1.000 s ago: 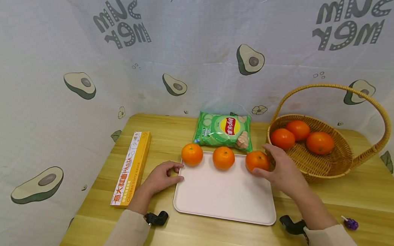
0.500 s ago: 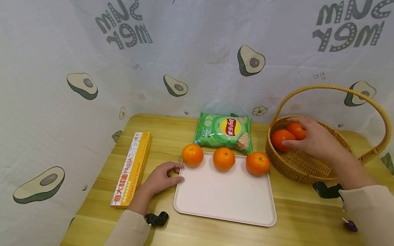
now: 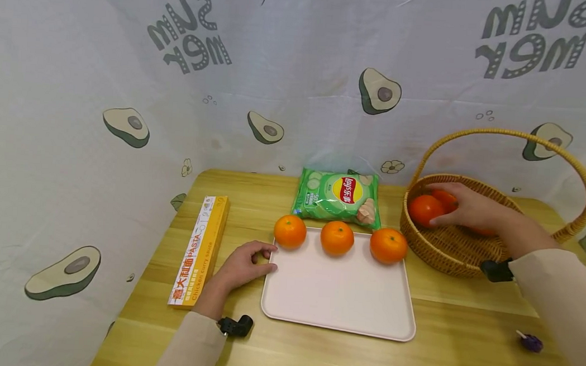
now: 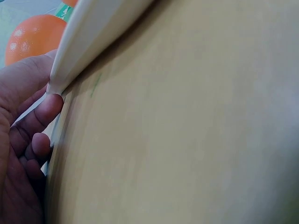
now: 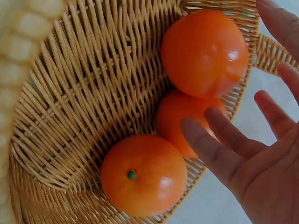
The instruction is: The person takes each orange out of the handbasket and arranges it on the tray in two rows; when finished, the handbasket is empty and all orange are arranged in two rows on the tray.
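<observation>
My left hand (image 3: 244,265) holds the left rim of a pale pink tray (image 3: 341,295); in the left wrist view, thumb and fingers pinch the tray edge (image 4: 93,37). Three oranges (image 3: 337,238) stand in a row along the tray's far edge. On the right, my right hand (image 3: 473,208) is inside the wicker basket (image 3: 435,253), over three orange-red round fruits (image 3: 424,210). The right wrist view shows its fingers spread and apart, beside an orange with a green stem (image 5: 142,175) and two smoother fruits (image 5: 205,53). Nothing is in its grasp.
Behind the tray lies a green chip bag (image 3: 339,198). A pasta box (image 3: 199,253) lies left of my left hand. The basket's tall handle (image 3: 507,133) arches over it. A purple lollipop (image 3: 531,343) lies at the right on the wooden table (image 3: 312,358).
My right hand has left the rightmost orange on the tray and moved right into the basket, where it now hovers over the fruits. The left hand has stayed at the tray rim.
</observation>
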A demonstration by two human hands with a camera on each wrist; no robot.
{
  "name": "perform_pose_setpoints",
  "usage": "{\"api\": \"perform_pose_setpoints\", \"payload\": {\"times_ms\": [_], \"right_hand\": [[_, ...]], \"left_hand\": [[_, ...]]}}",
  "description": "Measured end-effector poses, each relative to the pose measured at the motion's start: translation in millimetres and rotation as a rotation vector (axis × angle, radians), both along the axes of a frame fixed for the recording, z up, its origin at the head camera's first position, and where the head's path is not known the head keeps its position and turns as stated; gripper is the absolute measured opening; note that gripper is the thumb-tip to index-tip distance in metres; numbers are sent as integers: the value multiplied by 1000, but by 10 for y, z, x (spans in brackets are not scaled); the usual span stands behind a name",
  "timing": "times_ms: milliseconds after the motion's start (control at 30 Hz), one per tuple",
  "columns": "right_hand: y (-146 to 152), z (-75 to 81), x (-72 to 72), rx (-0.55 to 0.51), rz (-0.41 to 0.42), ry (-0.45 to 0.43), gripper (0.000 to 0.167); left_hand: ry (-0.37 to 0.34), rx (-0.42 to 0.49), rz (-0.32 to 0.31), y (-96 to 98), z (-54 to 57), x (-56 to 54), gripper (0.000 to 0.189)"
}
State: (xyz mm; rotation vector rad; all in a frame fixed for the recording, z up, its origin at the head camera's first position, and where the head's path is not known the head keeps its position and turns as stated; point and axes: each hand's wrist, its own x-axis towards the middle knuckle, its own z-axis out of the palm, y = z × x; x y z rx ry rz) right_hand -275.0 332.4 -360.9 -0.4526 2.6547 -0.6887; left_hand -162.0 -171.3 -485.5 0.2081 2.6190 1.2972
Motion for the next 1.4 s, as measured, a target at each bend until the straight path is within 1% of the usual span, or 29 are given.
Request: {"api": "perform_pose_setpoints", "payload": {"times_ms": [200, 267, 433, 567, 833, 1133, 1400], "right_hand": [[-38, -115, -30, -9, 21, 6, 88], [-34, -152, -36, -9, 20, 11, 89], [-22, -227, -46, -5, 17, 24, 90], [-20, -271, -44, 10, 18, 31, 92], [-31, -298, -52, 26, 7, 35, 94], [-45, -294, -70, 40, -5, 36, 93], [-39, -306, -86, 61, -13, 42, 84]], "left_hand": [[-4, 1, 1, 5, 0, 10, 33], [-11, 0, 7, 8, 0, 13, 33], [4, 1, 9, 14, 2, 17, 32], [0, -4, 9, 15, 7, 22, 32], [-14, -11, 11, 15, 3, 21, 32], [-8, -13, 13, 8, 0, 13, 32], [-4, -1, 4, 2, -9, 10, 32]]}}
